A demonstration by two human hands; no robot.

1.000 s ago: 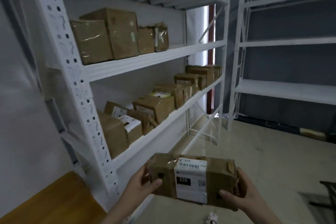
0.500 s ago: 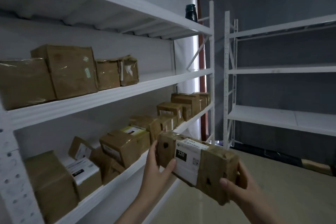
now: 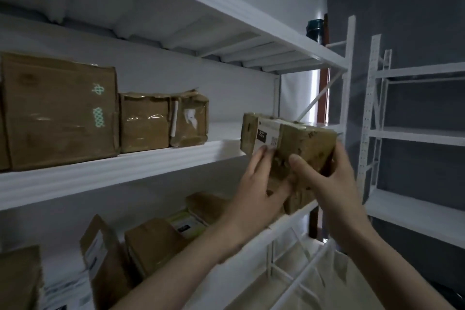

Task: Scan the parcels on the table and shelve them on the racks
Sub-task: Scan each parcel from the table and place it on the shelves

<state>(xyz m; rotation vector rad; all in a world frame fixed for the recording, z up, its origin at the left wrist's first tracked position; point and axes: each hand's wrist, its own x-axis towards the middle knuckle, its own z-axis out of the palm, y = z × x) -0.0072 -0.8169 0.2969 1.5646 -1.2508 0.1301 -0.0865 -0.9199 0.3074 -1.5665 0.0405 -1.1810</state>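
Cardboard parcel (image 3: 289, 143) with white label marked 220, raised since half a second ago from lower-shelf height to the front edge of the middle shelf (image 3: 151, 163), tilted, far end over the shelf lip. Held from both sides: left hand (image 3: 259, 184) cupped under the near face, fingertips on the label; right hand (image 3: 324, 173) wrapped round the right end, thumb across the front. Three parcels (image 3: 60, 111) already standing on that shelf, left of the held one. Several more on the shelf below (image 3: 156, 241), count unclear. Second white rack (image 3: 415, 133) to the right.
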